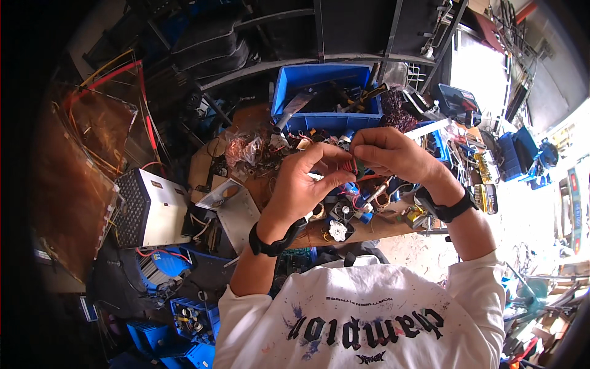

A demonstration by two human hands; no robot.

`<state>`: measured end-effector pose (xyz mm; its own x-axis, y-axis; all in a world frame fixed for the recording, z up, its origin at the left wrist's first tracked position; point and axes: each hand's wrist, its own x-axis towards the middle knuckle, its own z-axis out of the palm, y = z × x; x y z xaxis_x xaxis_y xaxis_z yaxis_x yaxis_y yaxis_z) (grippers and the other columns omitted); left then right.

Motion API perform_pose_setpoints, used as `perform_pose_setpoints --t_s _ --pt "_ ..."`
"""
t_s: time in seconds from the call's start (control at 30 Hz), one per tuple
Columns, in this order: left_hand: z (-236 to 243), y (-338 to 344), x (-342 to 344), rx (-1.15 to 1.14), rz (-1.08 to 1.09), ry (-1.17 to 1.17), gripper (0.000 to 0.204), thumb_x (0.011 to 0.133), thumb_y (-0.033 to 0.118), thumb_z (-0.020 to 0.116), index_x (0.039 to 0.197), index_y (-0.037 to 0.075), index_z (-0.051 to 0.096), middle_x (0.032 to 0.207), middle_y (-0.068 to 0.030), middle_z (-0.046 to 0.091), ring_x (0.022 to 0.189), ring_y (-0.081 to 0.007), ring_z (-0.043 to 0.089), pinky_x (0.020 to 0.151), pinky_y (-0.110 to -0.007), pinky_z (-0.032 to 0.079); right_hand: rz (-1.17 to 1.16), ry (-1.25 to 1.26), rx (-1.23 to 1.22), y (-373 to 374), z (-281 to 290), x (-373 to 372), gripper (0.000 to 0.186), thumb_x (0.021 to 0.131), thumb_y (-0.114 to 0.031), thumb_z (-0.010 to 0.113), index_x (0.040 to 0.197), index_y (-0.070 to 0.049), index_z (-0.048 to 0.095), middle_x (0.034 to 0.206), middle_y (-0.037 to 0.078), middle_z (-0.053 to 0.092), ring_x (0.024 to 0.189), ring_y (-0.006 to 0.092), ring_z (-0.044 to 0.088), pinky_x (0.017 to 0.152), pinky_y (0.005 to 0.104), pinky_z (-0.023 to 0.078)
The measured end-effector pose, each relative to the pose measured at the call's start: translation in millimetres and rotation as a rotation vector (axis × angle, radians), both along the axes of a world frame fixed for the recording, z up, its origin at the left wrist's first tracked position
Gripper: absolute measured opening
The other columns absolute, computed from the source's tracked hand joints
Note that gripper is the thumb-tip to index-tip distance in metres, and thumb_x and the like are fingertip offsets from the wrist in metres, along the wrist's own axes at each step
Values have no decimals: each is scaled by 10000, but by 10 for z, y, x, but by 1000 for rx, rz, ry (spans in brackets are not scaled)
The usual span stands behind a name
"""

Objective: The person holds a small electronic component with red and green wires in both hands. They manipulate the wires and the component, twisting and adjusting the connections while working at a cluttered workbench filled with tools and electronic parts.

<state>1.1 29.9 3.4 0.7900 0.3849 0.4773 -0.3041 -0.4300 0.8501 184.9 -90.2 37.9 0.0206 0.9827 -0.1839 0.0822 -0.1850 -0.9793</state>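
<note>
The left hand [310,177] pinches a small red-and-green part [351,166] above the cluttered worktop [376,231], near a blue bin [332,123], while the right hand [387,151] curls beside it, whether gripping I cannot tell.

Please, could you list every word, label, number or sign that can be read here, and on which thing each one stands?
I give places only, without copying wording.
White T-shirt: large black lettering, upside down in this view, with a smaller line and small black mark.
Pale metal box: label too small to read.
Blue-and-red panel at right: markings too blurred.
Small red piece in the left hand: no readable marking.
</note>
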Motion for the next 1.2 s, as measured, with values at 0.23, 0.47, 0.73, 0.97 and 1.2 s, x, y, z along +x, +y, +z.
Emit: perform_pose_setpoints --t_s 0.23,0.47,0.73,0.97,1.2 --pt "-28 -49 9 95 194 -11 264 776 75 781 1001 19 654 895 -85 688 730 -141 669 641 -258 532 -249 -794 570 -42 34 -231 167 840 -178 699 875 -16 674 977 133 606 925 296 601 797 377 483" --pt "28 -98 40 274 277 -24 249 777 72 770 996 30 660 868 -85 653 704 -177 646 605 -275 527 -380 -858 585 -89 29 -322 112 788 -94 714 868 -18 693 937 129 634 909 305 624 791 382 510" --pt "24 -89 38 404 345 -71 248 747 54 765 972 37 663 907 -88 650 815 -258 631 674 -337 523 -421 -656 196 -93 139 -394 131 844 -62 659 953 10 659 887 108 648 829 180 644 735 290 500" --pt "49 -57 50 468 364 -81 244 751 51 750 976 40 657 923 -92 644 840 -295 619 729 -374 507 -422 -483 219 -51 104 -276 148 896 -130 608 957 5 611 829 113 671 710 174 652 670 314 502" --pt "62 30 50 560 308 -112 275 736 1 743 998 38 668 923 -89 660 814 -254 628 662 -332 512 -328 66 152 -34 90 -141 131 923 -93 584 1034 -24 577 868 45 623 795 112 603 713 256 482"
